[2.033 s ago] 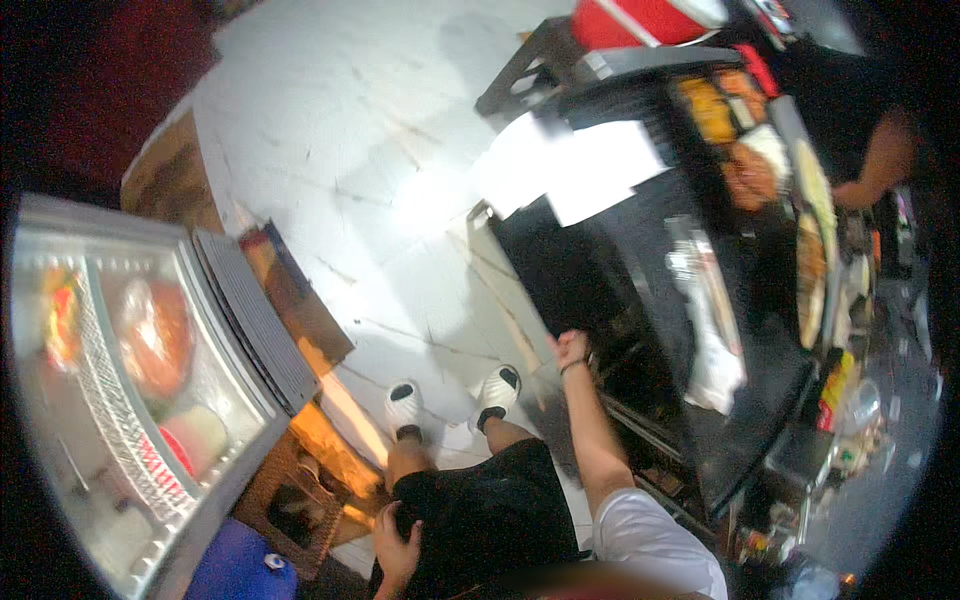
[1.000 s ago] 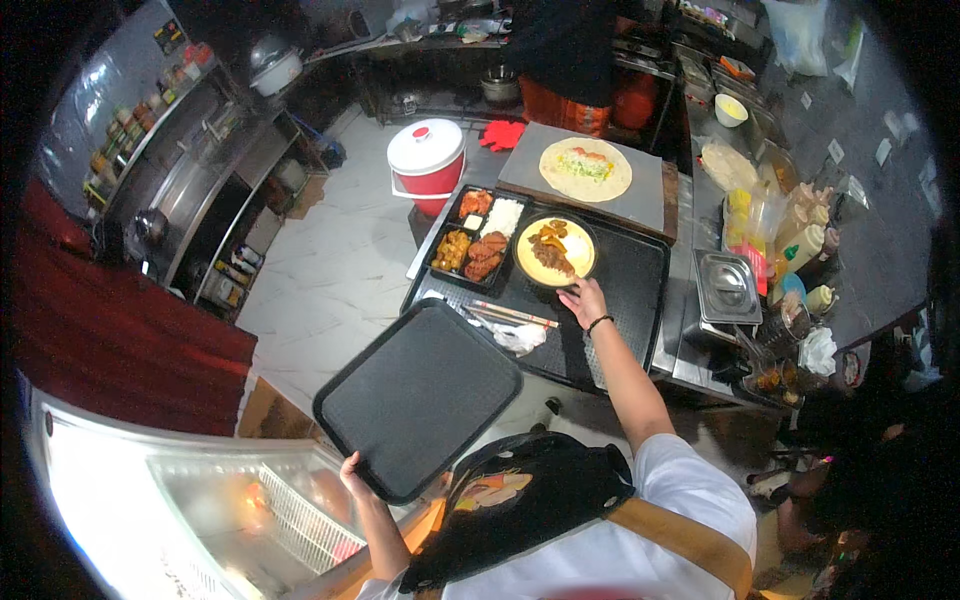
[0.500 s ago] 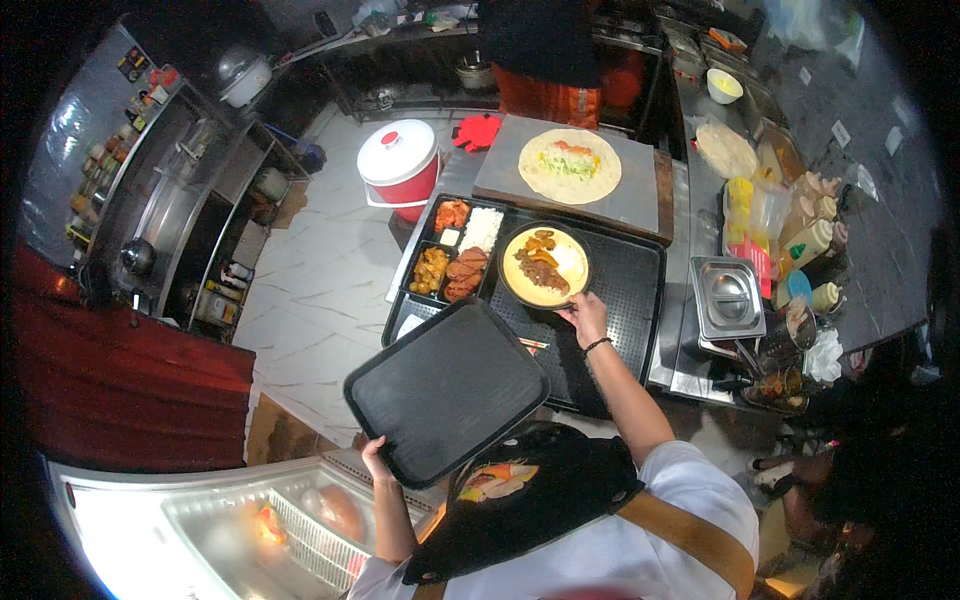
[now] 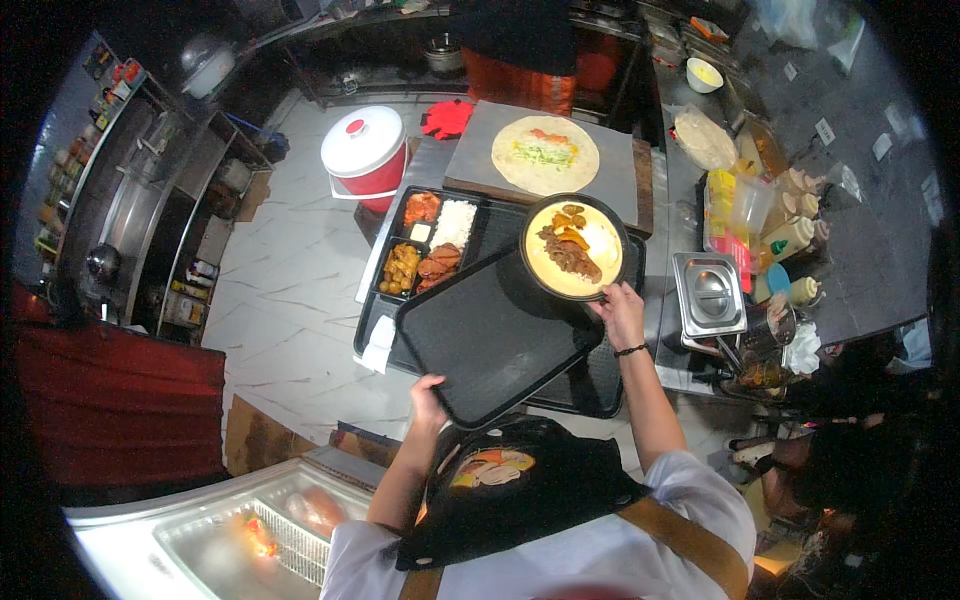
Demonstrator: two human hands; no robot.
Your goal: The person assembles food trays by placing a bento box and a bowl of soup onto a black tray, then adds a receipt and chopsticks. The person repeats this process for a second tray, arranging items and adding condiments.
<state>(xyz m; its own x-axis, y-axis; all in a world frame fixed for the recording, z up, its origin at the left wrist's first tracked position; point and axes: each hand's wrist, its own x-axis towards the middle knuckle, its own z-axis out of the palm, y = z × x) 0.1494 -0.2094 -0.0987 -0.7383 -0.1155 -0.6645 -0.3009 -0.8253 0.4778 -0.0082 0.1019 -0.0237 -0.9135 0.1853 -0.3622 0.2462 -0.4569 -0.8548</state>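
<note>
Two hands of yours are full: a bowl (image 4: 575, 248) in the right, a black tray (image 4: 490, 345) in the left.
Your right hand (image 4: 620, 315) is clamped on the near rim of the round bowl, which holds yellow food topped with browned pieces; your left hand (image 4: 428, 402) grips the lower left edge of the tray, which tilts over the table (image 4: 658, 335). In view, the bowl overlaps the tray's far right corner; you cannot tell whether they touch. Beneath lies a larger tray (image 4: 598, 388), with a compartmented meal box (image 4: 430, 245) at its far left and a white napkin (image 4: 378, 345) at its left edge. Farther off, a topped flatbread (image 4: 545, 155) rests on a covered board (image 4: 622, 180), with a red-and-white cooler (image 4: 365, 150) to its left. Right of the trays stands a lidded steel container (image 4: 711, 293).
</note>
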